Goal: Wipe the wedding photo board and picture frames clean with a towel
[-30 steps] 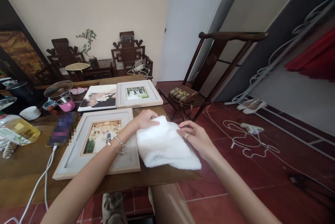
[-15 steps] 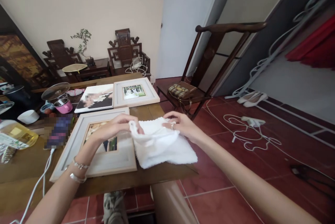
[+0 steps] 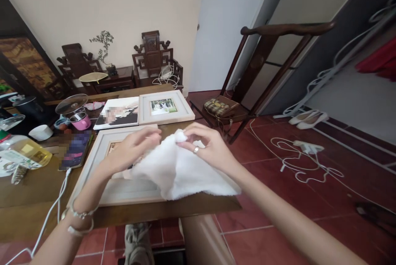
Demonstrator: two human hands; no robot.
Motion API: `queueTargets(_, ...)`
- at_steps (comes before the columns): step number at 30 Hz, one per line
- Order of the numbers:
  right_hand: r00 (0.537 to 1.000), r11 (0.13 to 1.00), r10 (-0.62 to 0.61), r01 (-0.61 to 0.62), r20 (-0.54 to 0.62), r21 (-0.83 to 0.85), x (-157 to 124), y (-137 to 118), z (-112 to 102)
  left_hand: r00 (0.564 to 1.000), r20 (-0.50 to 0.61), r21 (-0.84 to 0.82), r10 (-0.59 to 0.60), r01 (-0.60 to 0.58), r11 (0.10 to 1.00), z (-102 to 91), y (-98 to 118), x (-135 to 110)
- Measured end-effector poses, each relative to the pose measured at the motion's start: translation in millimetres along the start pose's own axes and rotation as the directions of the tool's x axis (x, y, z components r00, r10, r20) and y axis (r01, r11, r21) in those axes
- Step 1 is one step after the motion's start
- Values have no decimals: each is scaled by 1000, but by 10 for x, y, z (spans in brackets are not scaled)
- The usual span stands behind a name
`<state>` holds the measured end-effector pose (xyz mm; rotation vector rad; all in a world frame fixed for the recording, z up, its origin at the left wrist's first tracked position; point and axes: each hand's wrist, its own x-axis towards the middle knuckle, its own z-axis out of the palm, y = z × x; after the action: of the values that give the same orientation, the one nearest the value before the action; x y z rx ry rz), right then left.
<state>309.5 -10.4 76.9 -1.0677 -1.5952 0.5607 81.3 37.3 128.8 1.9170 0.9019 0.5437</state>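
Observation:
A white fluffy cloth (image 3: 188,170) hangs bunched over the table's near right corner and the edge of a large picture frame (image 3: 130,199). My right hand (image 3: 208,141), with a ring on one finger, pinches the cloth's raised top between thumb and fingers. Just left of that peak is my left hand (image 3: 134,147), slightly blurred, its fingers loosely curved and apart from the pinched part. It hovers over the large frame and covers much of the picture. Part of the cloth spreads left beneath this hand.
Behind lie a smaller framed photo (image 3: 167,110) and a photo panel (image 3: 119,112). On the left are a phone (image 3: 76,151) with a white cable, an oil bottle (image 3: 31,153) and a pink cup (image 3: 81,120). A wooden chair (image 3: 260,58) holds a checked bag (image 3: 219,107).
My left hand has let go of the cloth's left edge and shifted left. My right hand has lifted the cloth into a peak, and its left part now drapes over the frame.

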Motion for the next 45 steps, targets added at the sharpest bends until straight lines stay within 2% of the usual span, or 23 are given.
queueTargets(2, 989, 986, -150, 149, -6, -80, 66, -84, 91, 993, -63, 65, 102, -98, 993, 141, 115, 9)
queueTargets(4, 979, 977, -205, 204, -14, -69, 127, -115, 159, 971, -136, 135, 195, -177, 975, 205, 167, 7)
queueTargets(7, 993, 982, -118, 114, 16, 152, 198, -50, 240, 948, -214, 189, 238, -199, 962, 166, 152, -18)
queueTargets(11, 994, 927, 40, -74, 101, 368, 265, 85, 336, 952, -215, 209, 218, -173, 962, 59, 106, -91)
queueTargets(14, 996, 892, 61, -87, 73, 444, 302, 77, 382, 940, -234, 315, 248, -168, 934, 31, 110, -148)
queueTargets(16, 998, 908, 3, -27, 58, 418, 316, 19, 394, 942, -204, 327, 268, -192, 925, 20, 120, -162)
queueTargets(19, 995, 954, -71, 50, 63, 296, 318, -97, 393, 969, -135, 164, 205, -182, 969, -14, 130, -131)
queueTargets(22, 976, 979, -155, 132, 150, 153, 317, -189, 381, 990, -53, 34, 131, -130, 991, -63, 148, -82)
queueTargets(25, 952, 976, -209, 189, 222, 112, 331, -217, 358, 991, -100, 44, 86, -82, 996, -103, 169, -67)
queueTargets(28, 956, 983, -161, 131, 247, 132, 354, -201, 315, 989, -148, 66, 26, -16, 998, -128, 176, -81)
queueTargets(31, 926, 995, -84, 57, 368, 82, 370, -196, 255, 974, -222, 22, 47, -43, 999, -145, 191, -95)
queueTargets(35, 837, 1000, 10, -23, 547, 17, 371, -187, 136, 923, -346, 28, 168, -168, 985, -197, 282, -155)
queueTargets(38, 804, 999, 38, -30, 593, -22, 358, -108, -24, 853, -463, 100, 242, -222, 970, -295, 375, -257)
queueTargets(40, 788, 999, 47, -26, 614, -42, 343, -22, -169, 782, -568, 153, 257, -207, 966, -395, 418, -328)
queueTargets(43, 754, 991, 128, -82, 644, -101, 320, 90, -409, 634, -716, 214, 292, -199, 956, -570, 429, -398)
queueTargets(45, 751, 982, 182, -102, 635, -161, 319, 108, -563, 583, -749, 260, 315, -179, 949, -679, 409, -413)
